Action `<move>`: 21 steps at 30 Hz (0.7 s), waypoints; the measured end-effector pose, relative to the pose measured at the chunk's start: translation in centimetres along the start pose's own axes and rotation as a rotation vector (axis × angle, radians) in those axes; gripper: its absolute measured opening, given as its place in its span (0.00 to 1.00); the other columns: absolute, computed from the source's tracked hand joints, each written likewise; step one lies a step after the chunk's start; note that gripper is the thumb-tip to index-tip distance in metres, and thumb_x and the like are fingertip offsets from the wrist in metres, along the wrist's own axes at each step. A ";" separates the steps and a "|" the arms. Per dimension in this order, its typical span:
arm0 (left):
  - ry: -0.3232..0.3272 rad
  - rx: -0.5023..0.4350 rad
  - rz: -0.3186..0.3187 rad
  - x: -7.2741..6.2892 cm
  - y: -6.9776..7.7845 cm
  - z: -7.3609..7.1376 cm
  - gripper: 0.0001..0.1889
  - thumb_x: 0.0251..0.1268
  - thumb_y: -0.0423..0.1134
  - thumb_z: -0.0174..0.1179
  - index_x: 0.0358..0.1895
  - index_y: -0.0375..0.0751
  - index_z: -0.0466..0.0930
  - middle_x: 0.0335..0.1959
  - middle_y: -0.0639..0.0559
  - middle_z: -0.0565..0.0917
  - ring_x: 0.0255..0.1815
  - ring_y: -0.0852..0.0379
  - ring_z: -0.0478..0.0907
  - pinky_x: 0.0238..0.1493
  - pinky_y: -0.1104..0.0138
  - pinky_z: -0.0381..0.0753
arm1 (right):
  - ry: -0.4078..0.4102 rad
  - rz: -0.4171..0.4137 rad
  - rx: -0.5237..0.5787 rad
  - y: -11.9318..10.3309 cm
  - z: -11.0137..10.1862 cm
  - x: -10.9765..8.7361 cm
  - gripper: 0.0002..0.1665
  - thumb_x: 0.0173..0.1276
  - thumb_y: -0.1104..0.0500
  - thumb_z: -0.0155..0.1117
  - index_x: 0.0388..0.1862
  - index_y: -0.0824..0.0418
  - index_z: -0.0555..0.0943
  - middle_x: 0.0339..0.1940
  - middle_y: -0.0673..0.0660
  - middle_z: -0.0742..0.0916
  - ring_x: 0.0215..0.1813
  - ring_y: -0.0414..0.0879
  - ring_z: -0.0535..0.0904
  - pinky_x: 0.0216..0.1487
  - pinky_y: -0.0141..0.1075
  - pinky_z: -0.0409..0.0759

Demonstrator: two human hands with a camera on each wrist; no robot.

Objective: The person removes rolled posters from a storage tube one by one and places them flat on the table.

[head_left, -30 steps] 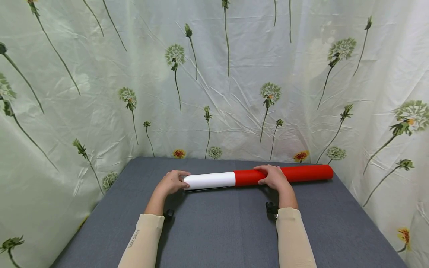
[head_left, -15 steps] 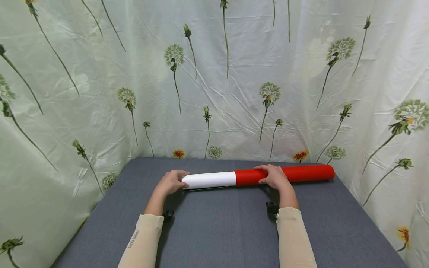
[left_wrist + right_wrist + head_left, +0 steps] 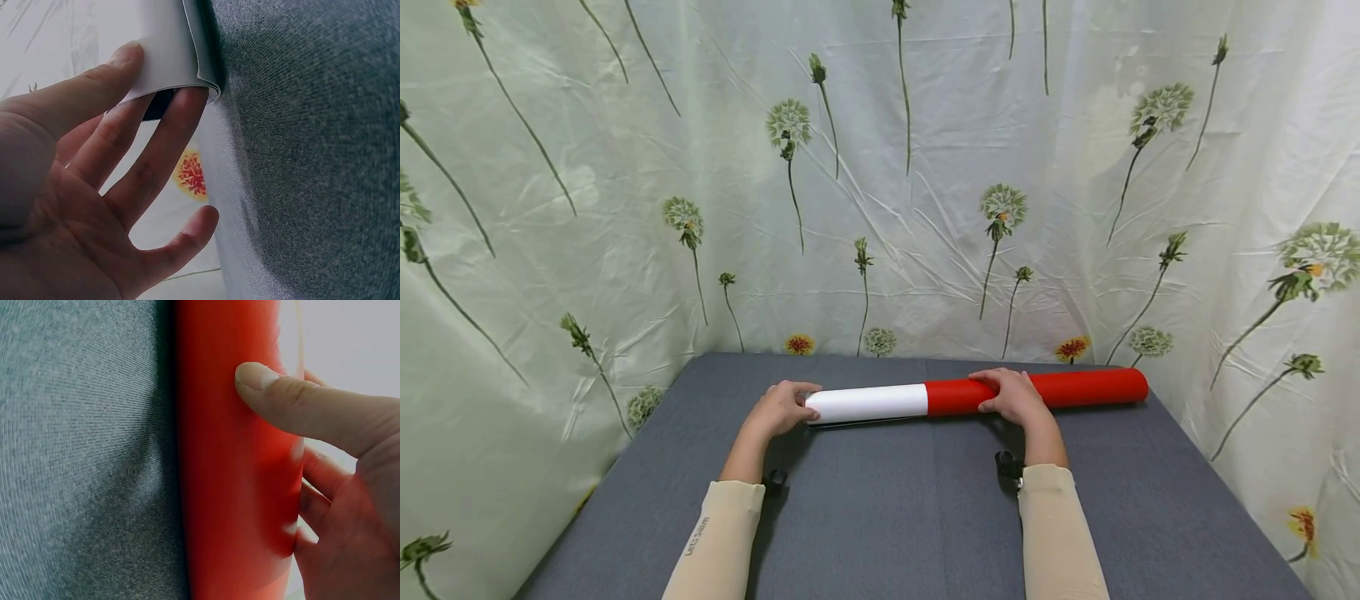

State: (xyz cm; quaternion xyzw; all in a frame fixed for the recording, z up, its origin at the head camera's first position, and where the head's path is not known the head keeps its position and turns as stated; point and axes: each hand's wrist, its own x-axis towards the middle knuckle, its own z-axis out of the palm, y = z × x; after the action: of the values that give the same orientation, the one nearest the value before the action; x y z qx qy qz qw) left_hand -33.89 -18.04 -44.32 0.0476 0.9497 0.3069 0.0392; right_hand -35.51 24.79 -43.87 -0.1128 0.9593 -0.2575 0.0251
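Note:
A long roll lies crosswise on the grey cloth-covered table (image 3: 865, 517), with a white roll section (image 3: 868, 403) at left meeting a red roll section (image 3: 1090, 388) at right. My left hand (image 3: 778, 410) pinches the white end, the thumb pressed on the outside and two fingertips tucked into its opening. In the left wrist view, thin layered edges and a dark inside show at that opening. My right hand (image 3: 1017, 398) grips the red section from above, near its middle. Its thumb presses the near side in the right wrist view; the other fingertips are hidden behind the roll.
A pale curtain (image 3: 925, 233) printed with dandelions hangs behind the table and along both sides. The roll lies close to the table's back edge. A black wrist strap device (image 3: 1009, 465) sits under the right wrist, and another (image 3: 777, 479) under the left.
My left hand and the white end have shifted very slightly to the left, showing a little more white. My right hand keeps its grip on the red section in nearly the same place.

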 end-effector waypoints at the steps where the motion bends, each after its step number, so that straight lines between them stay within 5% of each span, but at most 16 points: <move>1: 0.001 0.001 -0.001 0.0 0.0 0.0 0.29 0.63 0.37 0.76 0.69 0.43 0.83 0.43 0.45 0.91 0.37 0.56 0.84 0.37 0.63 0.77 | -0.001 0.001 0.001 0.0 0.0 0.0 0.34 0.66 0.63 0.75 0.73 0.56 0.80 0.75 0.71 0.78 0.79 0.71 0.67 0.85 0.67 0.42; 21: 0.013 -0.026 0.026 -0.1 -0.4 0.0 0.29 0.63 0.35 0.75 0.69 0.41 0.83 0.46 0.41 0.92 0.41 0.54 0.87 0.42 0.58 0.83 | 0.008 -0.008 -0.009 0.1 0.1 0.0 0.34 0.66 0.64 0.75 0.72 0.57 0.81 0.75 0.70 0.79 0.79 0.70 0.68 0.85 0.67 0.43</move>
State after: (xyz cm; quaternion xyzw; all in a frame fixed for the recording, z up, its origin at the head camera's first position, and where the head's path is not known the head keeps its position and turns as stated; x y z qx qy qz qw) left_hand -33.80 -18.35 -44.58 0.0574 0.9452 0.3201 0.0299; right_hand -35.48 24.82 -44.02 -0.1157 0.9602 -0.2536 0.0196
